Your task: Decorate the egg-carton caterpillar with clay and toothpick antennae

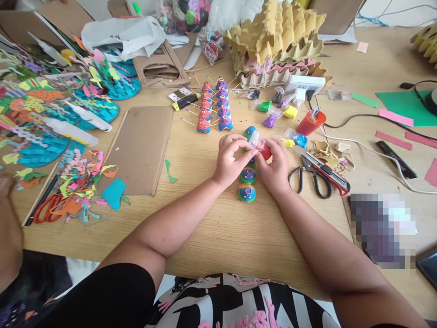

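A small clear plastic bag with red modelling clay (pixel 264 149) is between my hands, above the middle of the table. My left hand (pixel 229 157) pinches the bag's clear plastic end. My right hand (pixel 274 165) grips the red part with thumb and fingers. Under and in front of my hands runs a column of blue and green painted egg-carton cups (pixel 246 193) with small red shapes on top; my hands partly hide the middle ones. Farther back stand a row of red and blue cups (pixel 204 125) and a row of purple and blue cups (pixel 225 122), with pin-like sticks poking out.
Scissors (pixel 316 175) and a red utility knife (pixel 332 175) lie right of my hands. Behind are an orange cup (pixel 311 122), clay packets, a power strip (pixel 305 83) and egg trays (pixel 273 36). Cardboard (pixel 139 146) and paper scraps (pixel 77 182) lie left, near another person's arm (pixel 10 228).
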Demonstrator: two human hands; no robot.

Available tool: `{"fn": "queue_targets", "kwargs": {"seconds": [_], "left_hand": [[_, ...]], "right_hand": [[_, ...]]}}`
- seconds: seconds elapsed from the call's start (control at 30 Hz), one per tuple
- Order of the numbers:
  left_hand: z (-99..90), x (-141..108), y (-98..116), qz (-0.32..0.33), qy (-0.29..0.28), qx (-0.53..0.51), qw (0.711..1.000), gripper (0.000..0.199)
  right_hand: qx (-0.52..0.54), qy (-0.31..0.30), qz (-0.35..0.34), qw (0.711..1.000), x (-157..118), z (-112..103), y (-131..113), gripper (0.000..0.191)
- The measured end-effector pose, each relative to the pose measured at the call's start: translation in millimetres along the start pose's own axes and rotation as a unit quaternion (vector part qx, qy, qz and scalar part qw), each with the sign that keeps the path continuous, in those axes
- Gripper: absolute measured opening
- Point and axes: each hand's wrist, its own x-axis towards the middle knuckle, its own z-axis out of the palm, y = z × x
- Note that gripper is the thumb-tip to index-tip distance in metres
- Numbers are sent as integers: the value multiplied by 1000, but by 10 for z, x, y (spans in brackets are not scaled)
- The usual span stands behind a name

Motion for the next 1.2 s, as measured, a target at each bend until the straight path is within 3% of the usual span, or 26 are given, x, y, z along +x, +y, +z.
{"fn": "queue_targets", "kwargs": {"seconds": [0.13,0.3,0.63,0.87,1.2], "left_hand": [[4,-7,-7,2,18,-7,1000,24],[40,-19,-95,16,36,31,999,22],[22,-2,-130,9,-23,18,1000,30],[46,-13,-113,-36,-10,-22,999,35],[46,-4,-148,-118,-58,-138,982,35]], "right_hand": [[3,24,0,1000,9,-3,-24,22],[36,3,-7,999,21,-17,-78,14],[94,-8,-8,996,-28,6,-71,10],[114,-20,-28,993,-26,-22,-118,9],[104,-16,-29,994,-37,-4,-106,14]]}}
